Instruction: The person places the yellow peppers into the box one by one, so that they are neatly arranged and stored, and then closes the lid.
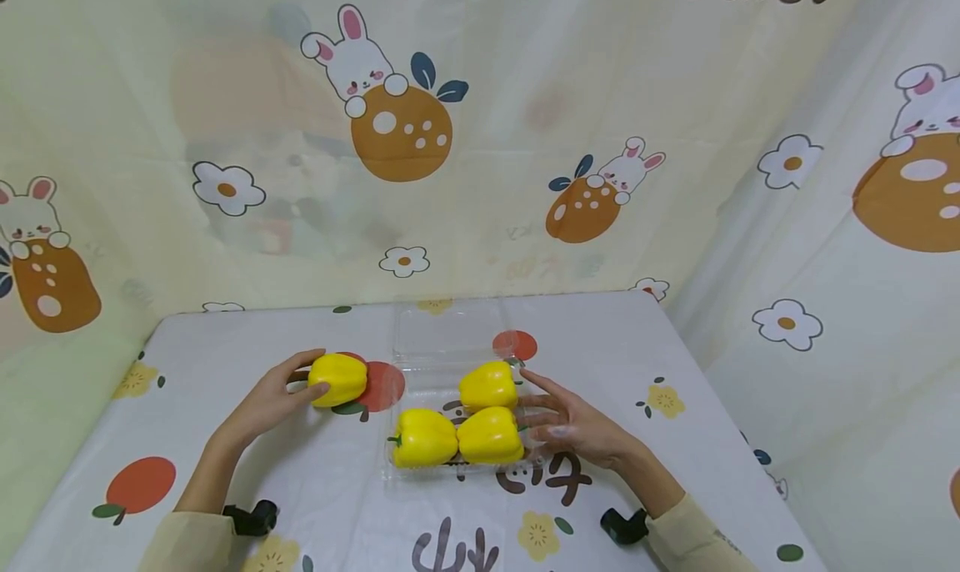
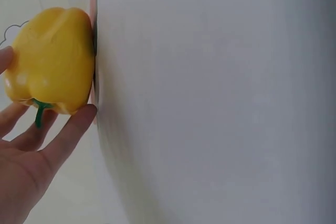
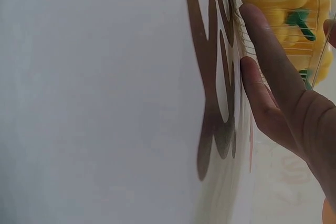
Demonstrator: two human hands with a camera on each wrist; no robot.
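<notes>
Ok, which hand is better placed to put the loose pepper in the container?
Probably the left hand: it holds the loose pepper, while the right hand is beside the container.

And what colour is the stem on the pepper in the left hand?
Green; the stem shows best in the left wrist view.

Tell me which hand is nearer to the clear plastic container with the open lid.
Right. The right hand is at the right side of the container; the left hand is farther off, beyond its left side, holding a glossy yellow bell pepper.
</notes>
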